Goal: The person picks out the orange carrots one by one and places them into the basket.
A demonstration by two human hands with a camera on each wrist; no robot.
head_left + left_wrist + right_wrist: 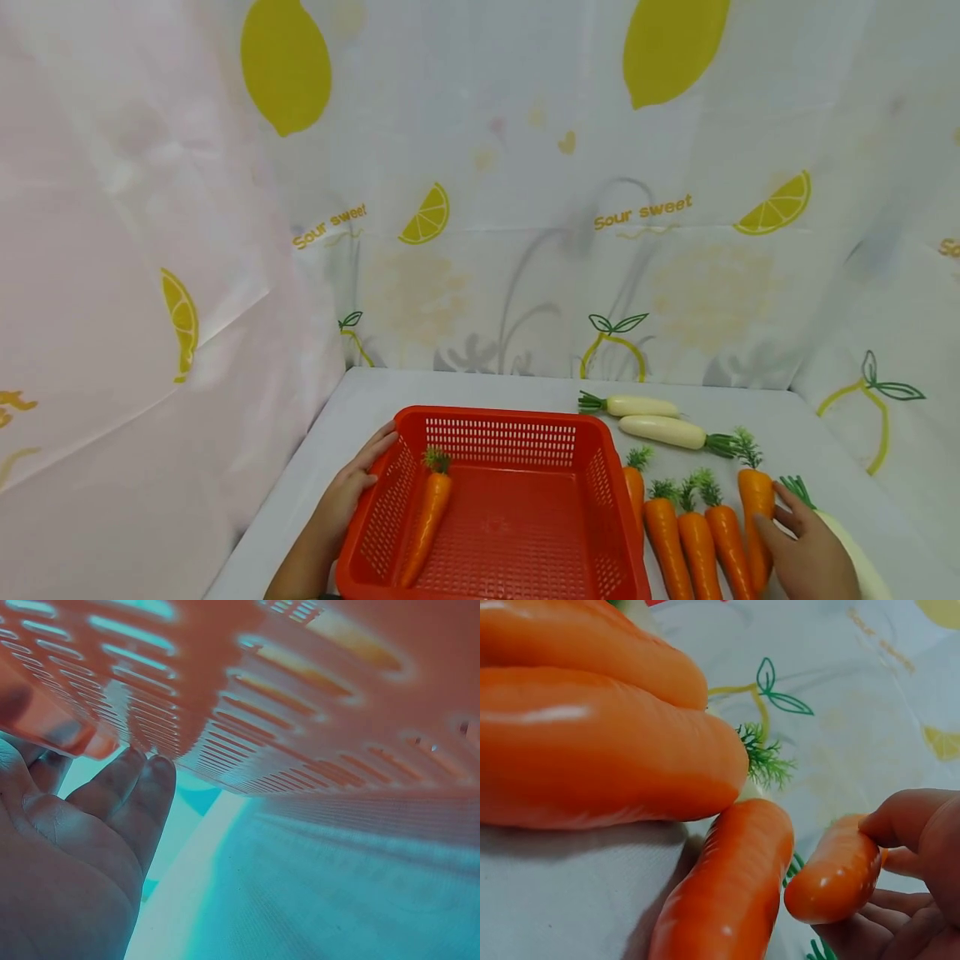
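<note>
A red plastic basket [495,521] with slotted walls stands on the table, one orange carrot [429,525] lying along its left inner side. My left hand [348,492] rests against the basket's left side, its fairly straight fingers [154,787] touching the outer wall near the rim. To the right of the basket, my right hand [810,546] pinches the rightmost carrot [755,500] between thumb and fingers; the right wrist view shows this carrot's tip end [836,881] raised. Several other carrots [697,546] lie side by side between the basket and that hand.
Two white radishes [663,431] lie behind the carrots, leaves pointing opposite ways. Another white radish [855,546] is partly hidden by my right hand. A lemon-printed curtain [510,275] surrounds the white table [300,500] at the back and sides.
</note>
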